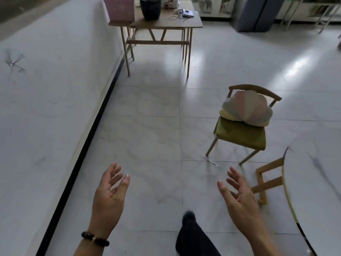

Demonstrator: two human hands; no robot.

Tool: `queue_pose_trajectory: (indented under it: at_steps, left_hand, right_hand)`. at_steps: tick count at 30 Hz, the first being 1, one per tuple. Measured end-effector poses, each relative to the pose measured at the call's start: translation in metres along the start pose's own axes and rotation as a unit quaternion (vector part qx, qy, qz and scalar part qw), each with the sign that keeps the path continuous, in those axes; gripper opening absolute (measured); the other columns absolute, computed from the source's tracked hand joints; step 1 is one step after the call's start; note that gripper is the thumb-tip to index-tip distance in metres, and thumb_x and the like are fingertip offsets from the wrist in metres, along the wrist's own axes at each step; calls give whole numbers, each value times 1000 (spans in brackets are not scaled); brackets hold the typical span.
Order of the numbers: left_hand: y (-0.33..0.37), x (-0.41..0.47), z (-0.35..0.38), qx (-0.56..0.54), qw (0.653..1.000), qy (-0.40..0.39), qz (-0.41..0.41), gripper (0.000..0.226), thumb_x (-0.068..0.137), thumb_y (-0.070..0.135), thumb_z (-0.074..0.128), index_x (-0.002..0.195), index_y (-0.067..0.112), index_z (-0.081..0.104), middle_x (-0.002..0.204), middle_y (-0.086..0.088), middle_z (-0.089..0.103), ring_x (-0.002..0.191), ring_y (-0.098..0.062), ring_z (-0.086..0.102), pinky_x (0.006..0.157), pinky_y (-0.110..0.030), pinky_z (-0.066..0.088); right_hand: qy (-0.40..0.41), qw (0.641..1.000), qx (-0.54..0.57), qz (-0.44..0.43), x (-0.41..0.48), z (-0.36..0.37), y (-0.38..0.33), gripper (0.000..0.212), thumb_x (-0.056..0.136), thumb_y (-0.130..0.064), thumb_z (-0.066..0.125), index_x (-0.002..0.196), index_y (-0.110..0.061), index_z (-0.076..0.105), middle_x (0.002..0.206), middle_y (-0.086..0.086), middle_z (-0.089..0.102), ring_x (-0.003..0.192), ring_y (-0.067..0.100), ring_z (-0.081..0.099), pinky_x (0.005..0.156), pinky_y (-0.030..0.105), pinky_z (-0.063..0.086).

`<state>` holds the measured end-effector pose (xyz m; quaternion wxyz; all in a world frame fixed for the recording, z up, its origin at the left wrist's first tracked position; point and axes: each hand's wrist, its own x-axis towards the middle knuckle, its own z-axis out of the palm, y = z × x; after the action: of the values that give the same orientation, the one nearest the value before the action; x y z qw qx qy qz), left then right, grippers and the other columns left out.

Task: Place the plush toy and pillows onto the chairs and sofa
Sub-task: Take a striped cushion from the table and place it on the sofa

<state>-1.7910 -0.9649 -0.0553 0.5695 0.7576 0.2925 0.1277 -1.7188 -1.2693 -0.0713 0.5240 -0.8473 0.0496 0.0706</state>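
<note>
A pastel shell-shaped pillow (247, 109) in pink, white and yellow rests on the green seat of a wooden chair (241, 134), leaning against its curved backrest, at the right of the head view. My left hand (108, 198) is raised at the lower middle, palm inward, fingers apart, holding nothing. My right hand (239, 198) mirrors it at the lower right, also open and empty. Both hands hang over bare floor, well short of the chair. No plush toy or sofa is in sight.
A wooden table (186, 24) at the back carries a pink box (120, 9), a dark pot (150, 8) and small items. A round white table (313, 182) stands at the right with a wooden frame (265, 183) beside it. A white wall (46, 98) runs along the left.
</note>
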Motion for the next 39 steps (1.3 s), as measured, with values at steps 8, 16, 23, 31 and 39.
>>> queue_pose_trajectory:
  at_steps: [8, 16, 23, 31, 39]
  left_hand:
    - [29, 250, 62, 25, 999, -23, 3, 55, 95, 18, 65, 146, 22, 44, 137, 3, 58, 120, -12, 59, 91, -20, 45]
    - [132, 485, 72, -14, 998, 43, 33, 54, 95, 17, 63, 145, 22, 45, 135, 6, 57, 115, -6, 59, 89, -17, 41]
    - [131, 698, 101, -50, 995, 83, 17, 54, 95, 13, 62, 146, 20, 44, 136, 4, 58, 113, -1, 59, 88, -15, 41]
    - [202, 992, 136, -37, 998, 53, 17, 50, 96, 12, 61, 144, 16, 47, 134, 1, 58, 110, 0, 59, 85, -11, 41]
    - [269, 1237, 216, -11, 999, -17, 36, 51, 95, 14, 63, 142, 21, 48, 128, 13, 60, 117, -3, 59, 93, -22, 45]
  right_hand:
    - [16, 999, 39, 11, 232, 88, -38, 64, 94, -34, 65, 152, -23, 39, 148, -2, 52, 126, 10, 54, 97, 28, 48]
    - [-59, 996, 14, -64, 486, 170, -182, 64, 95, -39, 65, 152, -29, 38, 143, -12, 49, 123, 1, 53, 100, 28, 50]
    - [-74, 993, -2, -92, 700, 263, -249, 64, 93, -36, 67, 151, -29, 39, 142, -14, 51, 119, -5, 55, 95, 23, 50]
    - [-28, 996, 1, -82, 943, 337, -353, 64, 93, -34, 67, 151, -27, 40, 139, -15, 51, 114, -4, 56, 89, 18, 49]
    - [26, 998, 39, -52, 1150, 385, -403, 66, 89, -45, 62, 149, -30, 41, 136, -18, 52, 116, -11, 53, 84, 11, 44]
